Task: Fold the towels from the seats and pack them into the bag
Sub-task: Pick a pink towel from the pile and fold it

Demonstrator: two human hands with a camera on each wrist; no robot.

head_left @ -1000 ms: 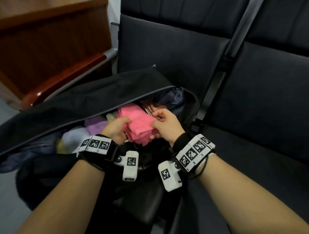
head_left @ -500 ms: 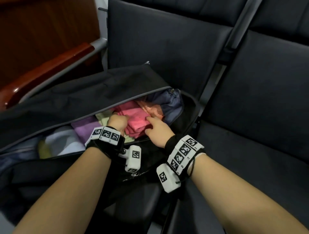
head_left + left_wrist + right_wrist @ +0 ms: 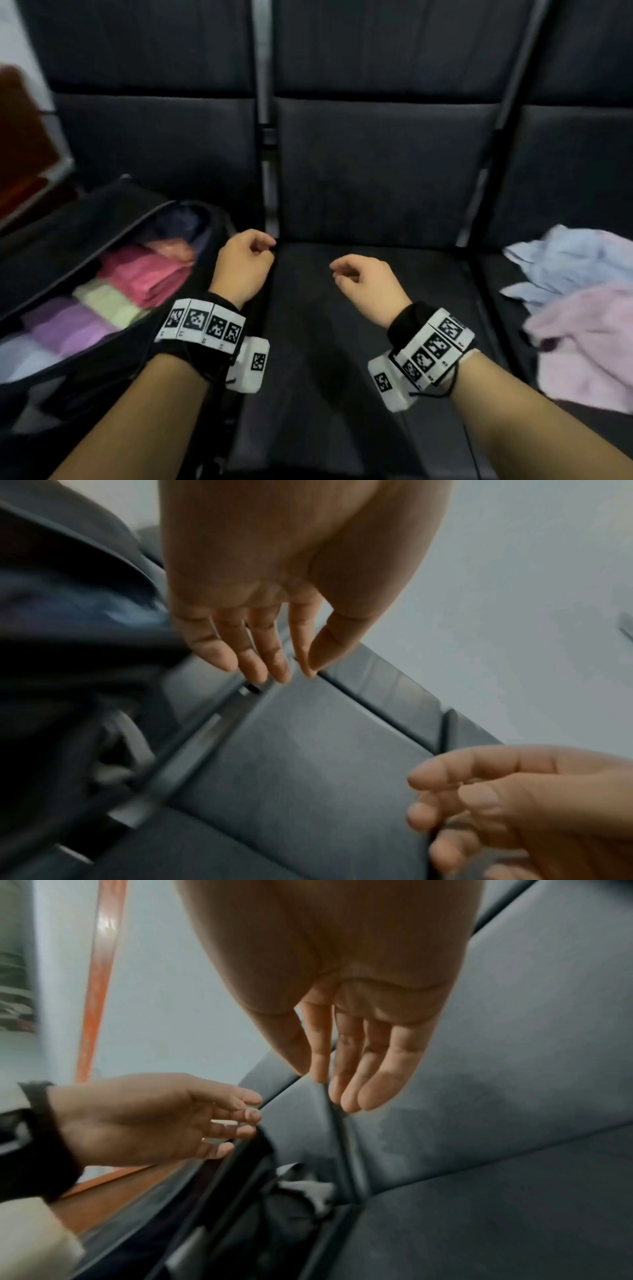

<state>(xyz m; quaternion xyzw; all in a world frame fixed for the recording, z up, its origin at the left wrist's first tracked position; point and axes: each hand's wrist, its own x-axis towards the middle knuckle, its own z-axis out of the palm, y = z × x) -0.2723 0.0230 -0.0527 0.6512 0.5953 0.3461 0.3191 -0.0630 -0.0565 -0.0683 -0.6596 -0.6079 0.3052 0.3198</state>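
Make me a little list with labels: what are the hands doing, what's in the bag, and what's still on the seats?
left hand: empty, fingers loose, above the seat's left edge
right hand: empty, fingers loose, above the middle seat
bag: open, on the left
in bag: folded pink towel, pale green towel, purple towel
still on right seat: unfolded blue towel, light pink towel

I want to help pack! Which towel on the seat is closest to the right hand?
The pale pink towel, crumpled at the seat's front. The light blue towel lies behind it, farther back. The right hand is empty.
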